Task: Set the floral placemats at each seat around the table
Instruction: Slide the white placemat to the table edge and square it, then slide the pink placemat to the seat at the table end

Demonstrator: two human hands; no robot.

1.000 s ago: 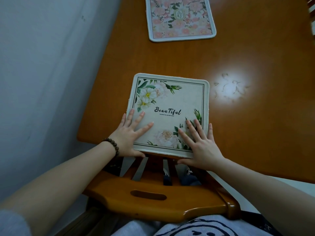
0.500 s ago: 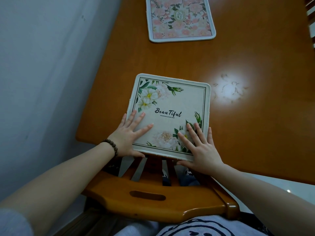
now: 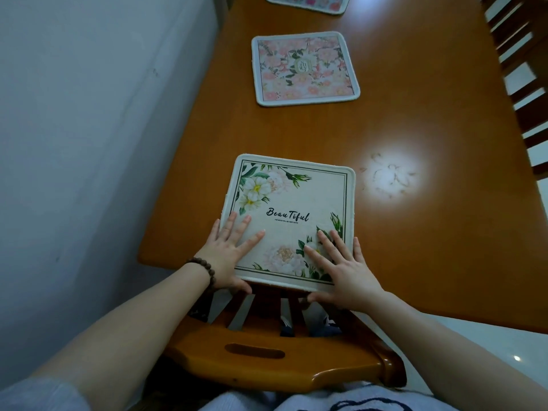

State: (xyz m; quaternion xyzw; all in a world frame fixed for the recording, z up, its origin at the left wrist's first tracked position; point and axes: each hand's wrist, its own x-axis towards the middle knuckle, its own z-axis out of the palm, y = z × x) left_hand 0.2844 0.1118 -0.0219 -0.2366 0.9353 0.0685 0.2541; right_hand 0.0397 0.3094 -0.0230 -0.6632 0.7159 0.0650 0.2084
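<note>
A cream placemat (image 3: 296,197) with white flowers and the word "Beautiful" lies on the near end of the wooden table (image 3: 421,120), its near edge just over the table's rim. My left hand (image 3: 228,253), with a bead bracelet on the wrist, rests flat on its near left corner, thumb under the edge. My right hand (image 3: 341,271) lies the same way on the near right corner. A pink floral placemat (image 3: 305,69) sits farther along the table. The edge of a third placemat (image 3: 308,1) shows at the top.
A wooden chair back (image 3: 267,360) with a handle slot stands between me and the table. A grey wall (image 3: 89,143) runs close along the table's left side. Slatted chair backs (image 3: 525,69) line the right side. A light glare spot (image 3: 388,179) marks the tabletop.
The view has tilted up, bringing the pink placemat fully into sight and a third one at the top. Both hands stay on the cream placemat's near corners, nearly unmoved.
</note>
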